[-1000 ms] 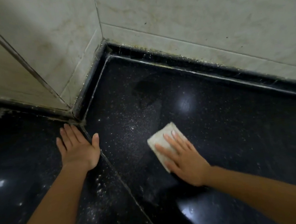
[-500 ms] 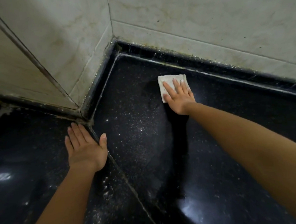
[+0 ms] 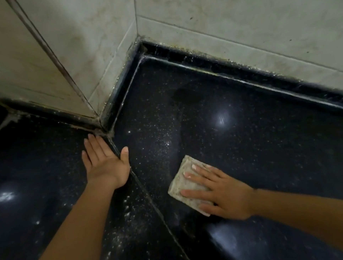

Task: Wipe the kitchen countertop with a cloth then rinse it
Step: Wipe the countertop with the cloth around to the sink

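Looking down from my head, my right hand (image 3: 226, 194) lies flat, fingers spread, pressing the folded cloth (image 3: 187, 184) onto the black speckled desk (image 3: 247, 137), well out from its back inner corner and just right of the seam (image 3: 150, 199). My left hand (image 3: 105, 164) rests open and empty, palm down across that seam, fingertips near the tiled wall (image 3: 240, 25). White specks dust the desk between my hands.

Glossy speckled black stone countertop (image 3: 248, 145) — matt, coarse cloth (image 3: 182, 181).
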Demonstrator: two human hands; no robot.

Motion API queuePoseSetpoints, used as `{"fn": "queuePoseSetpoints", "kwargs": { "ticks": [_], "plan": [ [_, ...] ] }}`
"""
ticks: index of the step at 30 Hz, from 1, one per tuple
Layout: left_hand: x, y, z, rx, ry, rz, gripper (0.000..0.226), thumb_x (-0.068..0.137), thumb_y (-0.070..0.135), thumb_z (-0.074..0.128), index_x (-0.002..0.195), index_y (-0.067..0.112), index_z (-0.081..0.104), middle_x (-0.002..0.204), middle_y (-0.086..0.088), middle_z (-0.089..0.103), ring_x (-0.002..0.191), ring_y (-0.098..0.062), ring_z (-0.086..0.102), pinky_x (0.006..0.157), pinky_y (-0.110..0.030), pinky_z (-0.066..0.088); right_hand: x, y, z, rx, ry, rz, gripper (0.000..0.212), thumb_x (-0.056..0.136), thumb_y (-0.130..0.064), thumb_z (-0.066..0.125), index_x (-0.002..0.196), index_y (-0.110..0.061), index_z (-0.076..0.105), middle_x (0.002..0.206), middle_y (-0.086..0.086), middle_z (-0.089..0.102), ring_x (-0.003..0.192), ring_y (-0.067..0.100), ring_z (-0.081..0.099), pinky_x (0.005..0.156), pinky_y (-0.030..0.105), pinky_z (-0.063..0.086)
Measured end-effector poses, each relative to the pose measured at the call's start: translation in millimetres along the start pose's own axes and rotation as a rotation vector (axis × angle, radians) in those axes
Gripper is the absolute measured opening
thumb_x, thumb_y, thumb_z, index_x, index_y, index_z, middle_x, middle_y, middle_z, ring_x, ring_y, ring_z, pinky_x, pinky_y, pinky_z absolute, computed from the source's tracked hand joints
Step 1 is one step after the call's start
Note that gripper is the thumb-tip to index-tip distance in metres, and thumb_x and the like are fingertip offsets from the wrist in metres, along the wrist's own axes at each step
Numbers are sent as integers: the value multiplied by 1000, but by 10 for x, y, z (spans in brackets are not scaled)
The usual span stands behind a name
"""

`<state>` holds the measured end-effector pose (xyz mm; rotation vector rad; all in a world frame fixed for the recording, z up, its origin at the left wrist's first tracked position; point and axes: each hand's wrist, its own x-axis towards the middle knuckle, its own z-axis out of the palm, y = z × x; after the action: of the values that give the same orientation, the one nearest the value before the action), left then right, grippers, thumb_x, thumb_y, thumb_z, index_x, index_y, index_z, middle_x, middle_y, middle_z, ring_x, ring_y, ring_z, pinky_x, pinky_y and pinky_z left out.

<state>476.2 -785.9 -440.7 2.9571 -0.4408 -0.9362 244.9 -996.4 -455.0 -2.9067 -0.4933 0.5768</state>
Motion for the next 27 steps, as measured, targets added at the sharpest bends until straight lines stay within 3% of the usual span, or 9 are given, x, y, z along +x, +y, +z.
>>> {"fn": "queuePoseSetpoints", "kwargs": {
  "ticks": [2, 4, 6, 9, 13, 16, 22, 27],
  "plan": [
    [8, -8, 5, -7, 5, 1, 82, 94, 57, 8, 142, 0, -27, 150, -15, -35, 140, -26, -30, 114, -39, -16, 113, 267, -96, -50, 4, -14, 49, 102, -49, 22, 150, -42, 21, 159, 3, 19, 147, 26, 9, 117, 37, -2],
    [11, -12, 7, -19, 2, 3, 82, 95, 56, 8, 142, 0, -28, 150, -15, -36, 139, -26, -31, 113, -39, -16, 347, 586, -251, -18, 109, 145, 51, 101, -50, 17, 149, -37, 25, 156, 8, 27, 145, 24, 13, 117, 29, -9],
    [16, -12, 6, -27, 1, 7, 81, 95, 56, 8, 142, 0, -28, 149, -15, -36, 139, -26, -31, 113, -39, -16, 621, 980, -423, 70, 138, 417, 54, 98, -55, 11, 150, -41, 7, 161, 3, 5, 147, 18, -8, 112, 25, -19],
    [27, -13, 16, -37, 8, 8, 81, 95, 56, 8, 142, 0, -27, 150, -15, -36, 139, -26, -31, 114, -39, -16, 1057, 1488, -723, 228, 89, 795, 51, 100, -52, 15, 148, -47, -4, 161, -4, -13, 146, 20, -17, 117, 39, -6],
    [39, -11, 31, -27, 21, 1, 81, 94, 56, 6, 142, 0, -27, 149, -16, -36, 139, -26, -31, 113, -38, -18, 1499, 1582, -852, 352, 120, 977, 53, 100, -51, 13, 150, -45, -6, 160, -2, -17, 146, 23, -20, 116, 42, -10],
    [42, -13, 34, -23, 21, 5, 80, 94, 56, 5, 141, 0, -28, 149, -16, -37, 139, -26, -32, 112, -38, -18, 1472, 1422, -832, 318, 143, 902, 53, 101, -50, 15, 149, -45, -4, 160, -1, -15, 146, 23, -19, 117, 42, -9],
    [44, -15, 22, -26, 7, 1, 81, 94, 57, 5, 142, 1, -28, 149, -15, -37, 139, -27, -31, 114, -39, -17, 896, 550, -389, 128, 89, 429, 53, 92, -56, 4, 143, -49, -11, 161, -2, -9, 146, 23, -17, 117, 43, -2],
    [31, -6, -6, -31, -13, -7, 81, 94, 57, 5, 142, 2, -28, 149, -14, -37, 139, -26, -31, 114, -40, -16, 163, 218, -147, 10, -4, -24, 50, 102, -49, 24, 150, -46, 9, 161, -2, -2, 147, 23, -14, 117, 37, -10]
  ]
}}
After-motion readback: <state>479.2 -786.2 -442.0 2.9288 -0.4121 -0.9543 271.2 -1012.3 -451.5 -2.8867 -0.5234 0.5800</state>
